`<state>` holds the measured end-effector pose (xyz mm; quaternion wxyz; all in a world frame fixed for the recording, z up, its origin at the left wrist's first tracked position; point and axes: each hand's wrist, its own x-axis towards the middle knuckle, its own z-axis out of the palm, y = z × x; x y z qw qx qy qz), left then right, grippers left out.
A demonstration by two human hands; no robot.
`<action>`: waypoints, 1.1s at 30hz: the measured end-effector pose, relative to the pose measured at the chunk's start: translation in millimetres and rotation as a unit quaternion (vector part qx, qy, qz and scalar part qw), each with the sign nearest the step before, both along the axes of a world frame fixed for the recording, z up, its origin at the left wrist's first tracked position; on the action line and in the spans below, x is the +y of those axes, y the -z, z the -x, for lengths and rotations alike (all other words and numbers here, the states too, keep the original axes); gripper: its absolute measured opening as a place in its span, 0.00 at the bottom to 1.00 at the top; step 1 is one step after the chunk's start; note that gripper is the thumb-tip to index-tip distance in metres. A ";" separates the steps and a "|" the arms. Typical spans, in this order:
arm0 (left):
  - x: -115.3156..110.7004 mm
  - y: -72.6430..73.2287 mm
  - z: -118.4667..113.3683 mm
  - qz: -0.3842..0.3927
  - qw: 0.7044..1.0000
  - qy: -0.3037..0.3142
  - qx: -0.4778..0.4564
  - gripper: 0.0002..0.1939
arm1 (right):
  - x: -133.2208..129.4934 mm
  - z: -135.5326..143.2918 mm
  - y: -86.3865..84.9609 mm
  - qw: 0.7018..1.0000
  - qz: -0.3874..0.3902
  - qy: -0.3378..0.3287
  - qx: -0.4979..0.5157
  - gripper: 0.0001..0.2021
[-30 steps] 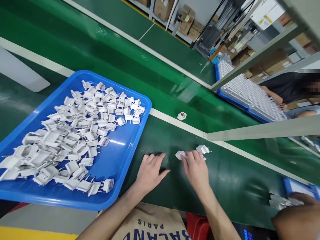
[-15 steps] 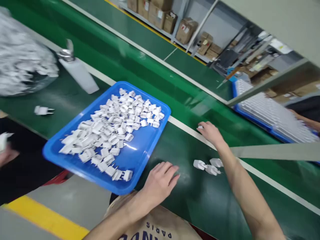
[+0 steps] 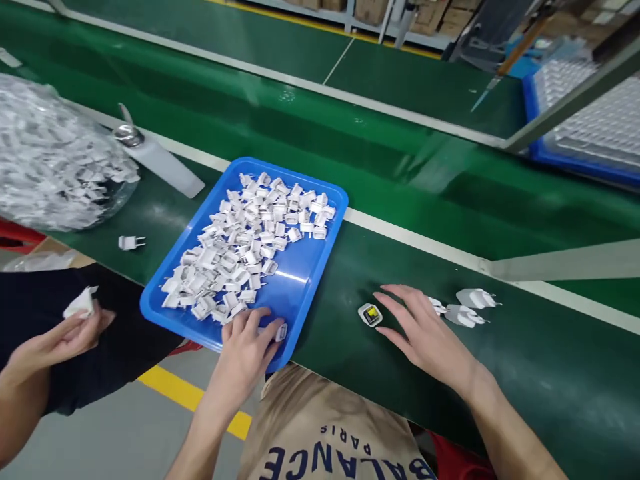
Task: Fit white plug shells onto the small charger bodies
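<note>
My left hand point(image 3: 247, 339) reaches into the near right corner of a blue tray point(image 3: 313, 303). Its thumb and fingers are closed about a white plug housing point(image 3: 281, 332), partly hidden by them. White two-pin plug housings point(image 3: 235, 247) lie heaped over much of the tray. On the green table, my right hand point(image 3: 420, 327) is open, thumb and fingers apart. Just left of its fingertips sits another plug housing point(image 3: 370, 315), its open end showing a yellow and dark part inside. Several white plugs point(image 3: 465, 315) lie beyond that hand, some partly covered by it.
Left of the tray are a single plug point(image 3: 131, 243), a white bottle with a metal top point(image 3: 165, 163) and a clear bag of white parts point(image 3: 60, 160). A co-worker's hand point(image 3: 75, 333) holds a white piece. A metal post point(image 3: 565, 260) stands at right.
My left hand has gone from the table beside the tray into its near corner. My right hand has come back from the white line, now open beside a plug housing. The view has turned.
</note>
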<state>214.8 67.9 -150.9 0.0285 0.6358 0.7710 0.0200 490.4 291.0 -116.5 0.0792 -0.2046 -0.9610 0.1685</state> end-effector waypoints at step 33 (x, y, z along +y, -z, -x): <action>114.5 46.1 -116.1 -0.199 0.885 0.068 -0.415 0.11 | -44.9 5.6 49.7 0.933 0.164 0.229 0.225 0.07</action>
